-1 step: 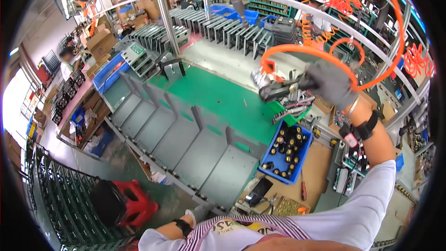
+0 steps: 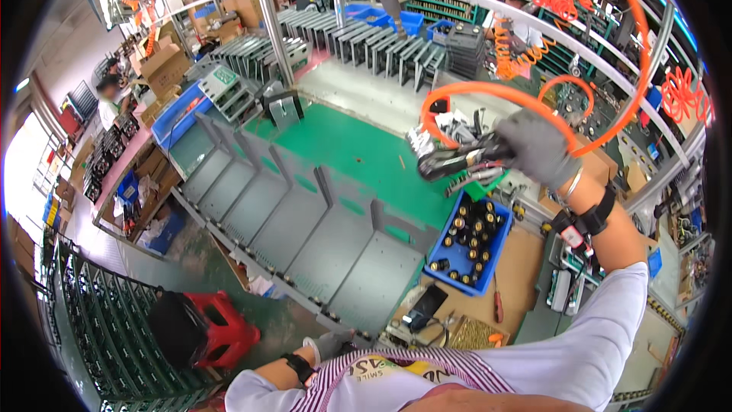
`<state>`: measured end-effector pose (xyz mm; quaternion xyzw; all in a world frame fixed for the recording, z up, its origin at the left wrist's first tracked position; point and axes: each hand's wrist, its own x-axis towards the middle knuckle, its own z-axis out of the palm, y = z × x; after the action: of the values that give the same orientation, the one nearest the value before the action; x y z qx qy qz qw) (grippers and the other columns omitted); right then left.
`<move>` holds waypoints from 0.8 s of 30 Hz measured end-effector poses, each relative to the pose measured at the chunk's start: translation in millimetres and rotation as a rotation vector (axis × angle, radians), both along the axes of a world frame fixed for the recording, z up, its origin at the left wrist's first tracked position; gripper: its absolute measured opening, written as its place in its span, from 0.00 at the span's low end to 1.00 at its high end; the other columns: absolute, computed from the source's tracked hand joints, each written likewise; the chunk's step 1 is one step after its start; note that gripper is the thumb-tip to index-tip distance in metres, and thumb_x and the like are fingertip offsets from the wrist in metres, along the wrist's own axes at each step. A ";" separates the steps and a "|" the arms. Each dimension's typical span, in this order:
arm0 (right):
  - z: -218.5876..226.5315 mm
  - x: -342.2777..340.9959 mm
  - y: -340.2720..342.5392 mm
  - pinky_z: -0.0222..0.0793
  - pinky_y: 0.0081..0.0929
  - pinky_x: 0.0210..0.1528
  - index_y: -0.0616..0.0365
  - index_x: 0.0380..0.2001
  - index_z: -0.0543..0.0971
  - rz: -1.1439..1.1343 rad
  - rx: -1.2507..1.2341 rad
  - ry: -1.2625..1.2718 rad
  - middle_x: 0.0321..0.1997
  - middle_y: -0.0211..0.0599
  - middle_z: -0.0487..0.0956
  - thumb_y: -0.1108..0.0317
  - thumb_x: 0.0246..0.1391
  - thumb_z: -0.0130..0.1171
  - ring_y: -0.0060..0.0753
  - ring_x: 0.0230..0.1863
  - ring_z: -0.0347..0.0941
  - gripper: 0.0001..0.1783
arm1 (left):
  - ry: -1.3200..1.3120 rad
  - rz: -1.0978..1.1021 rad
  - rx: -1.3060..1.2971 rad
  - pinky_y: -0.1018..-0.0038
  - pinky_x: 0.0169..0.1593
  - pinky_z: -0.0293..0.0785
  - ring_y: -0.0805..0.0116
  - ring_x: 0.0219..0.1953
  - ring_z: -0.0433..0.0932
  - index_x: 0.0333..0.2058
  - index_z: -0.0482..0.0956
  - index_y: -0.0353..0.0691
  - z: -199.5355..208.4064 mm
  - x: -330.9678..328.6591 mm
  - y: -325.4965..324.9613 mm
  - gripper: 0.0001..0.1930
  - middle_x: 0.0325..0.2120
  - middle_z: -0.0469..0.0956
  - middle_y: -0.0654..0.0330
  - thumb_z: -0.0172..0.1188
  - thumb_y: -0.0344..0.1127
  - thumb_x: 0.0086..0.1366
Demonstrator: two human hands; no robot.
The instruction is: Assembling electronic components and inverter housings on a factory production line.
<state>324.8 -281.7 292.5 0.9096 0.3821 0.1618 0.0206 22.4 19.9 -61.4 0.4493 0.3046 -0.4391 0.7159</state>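
Note:
My right hand (image 2: 537,149), in a grey glove, is wrapped round a black air tool (image 2: 457,160) held above the right end of the bench. The tool lies almost level, its front end to the left, and an orange hose (image 2: 503,88) loops about it. Low in front of me, my left hand (image 2: 333,344), also gloved, is closed beside the near edge of a row of grey metal panels (image 2: 309,248) with upright flanges; what its fingers hold is too small to make out. The panels lie on a green mat (image 2: 351,149).
A blue bin (image 2: 457,284) of black and brass parts stands right of the panels. Nearby lie a red-handled screwdriver (image 2: 498,307), a phone (image 2: 425,307) and a tray of screws (image 2: 476,333). A red stool (image 2: 229,332) is at lower left. Metal brackets (image 2: 366,49) line the back.
My right hand has shifted slightly left and down with the air tool, and the hose has swung along. My left hand has risen a little beside the panel edge.

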 end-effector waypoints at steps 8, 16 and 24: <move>-55.3 -119.3 28.9 0.62 0.35 0.34 0.51 0.32 0.71 -0.103 -0.053 0.777 0.24 0.38 0.69 0.65 0.30 0.63 0.43 0.30 0.66 0.20 | -1.133 -0.099 0.466 0.71 0.49 0.63 0.60 0.47 0.68 0.54 0.56 0.34 119.2 49.4 8.9 0.31 0.48 0.65 0.48 0.53 0.46 0.57; -59.8 -185.6 70.8 0.61 0.41 0.35 0.51 0.34 0.69 0.302 -0.222 0.499 0.23 0.39 0.71 0.64 0.31 0.62 0.44 0.31 0.70 0.21 | -1.387 -0.007 0.146 0.67 0.50 0.64 0.59 0.49 0.65 0.57 0.44 0.31 185.7 83.4 -6.5 0.33 0.48 0.60 0.47 0.50 0.40 0.60; -129.3 -200.1 50.2 0.65 0.31 0.30 0.56 0.43 0.67 -0.289 -0.010 1.181 0.24 0.38 0.73 0.64 0.36 0.57 0.36 0.26 0.71 0.26 | -0.418 0.056 0.137 0.76 0.26 0.72 0.72 0.21 0.71 0.29 0.69 0.32 89.5 3.2 46.7 0.15 0.21 0.71 0.59 0.50 0.42 0.59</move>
<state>124.7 -231.5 163.1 0.8882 0.2022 -0.3763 -0.1691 25.6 66.6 28.1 0.5693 0.1909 -0.2947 0.7433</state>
